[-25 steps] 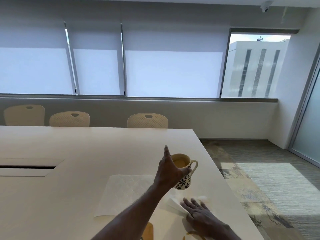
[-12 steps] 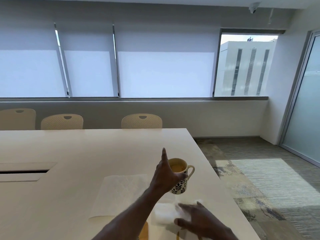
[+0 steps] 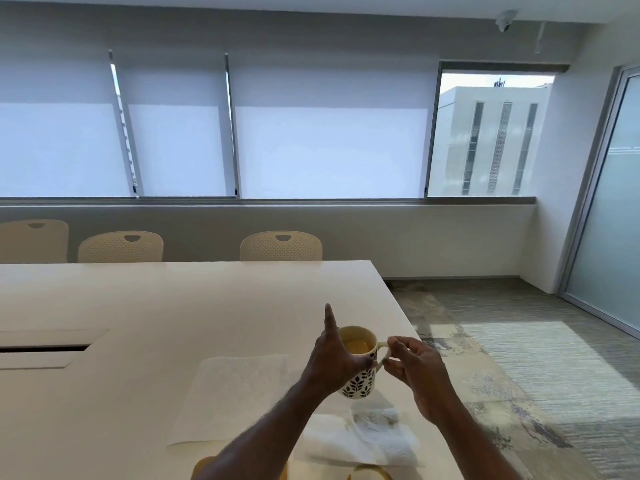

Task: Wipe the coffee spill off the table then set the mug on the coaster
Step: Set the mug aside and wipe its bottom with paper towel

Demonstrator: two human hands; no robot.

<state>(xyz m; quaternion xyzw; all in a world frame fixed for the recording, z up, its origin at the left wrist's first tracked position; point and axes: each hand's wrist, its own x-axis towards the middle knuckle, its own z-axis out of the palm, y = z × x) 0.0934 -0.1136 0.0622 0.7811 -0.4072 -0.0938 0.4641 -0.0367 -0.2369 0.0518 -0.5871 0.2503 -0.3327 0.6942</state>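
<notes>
Meeting room with roller blinds [image 3: 173, 133] pulled most of the way down along the far wall, and three cream chairs [image 3: 121, 247] tucked behind a big white tabletop [image 3: 173, 306]. Far left of the tabletop has a cable hatch [image 3: 45, 348]. Moving right, a clean paper towel [image 3: 228, 396] lies flat and unfolded. Just below it at the bottom edge you can see a sliver of an orange-brown coaster [image 3: 202, 467], mostly hidden under the forearm.

Then the left hand [image 3: 337, 362], grip wrapped round the side of the mug [image 3: 358, 370] with the index finger sticking straight up. Mug is cream with dark leaf prints and has light brown coffee inside. Looks lifted off the tabletop, can't say for sure. The right hand [image 3: 415, 372] is just beside it, thumb and fingers curled at the mug's handle, touching or nearly so, grip not fully closed from what I can tell.

Below the mug sits a crumpled, stained paper towel [image 3: 367, 438] with a bit of brown coffee spill [image 3: 370, 474] at the bottom edge. Right of that is patterned carpet [image 3: 519, 375] and a frosted glass door [image 3: 609, 220].
</notes>
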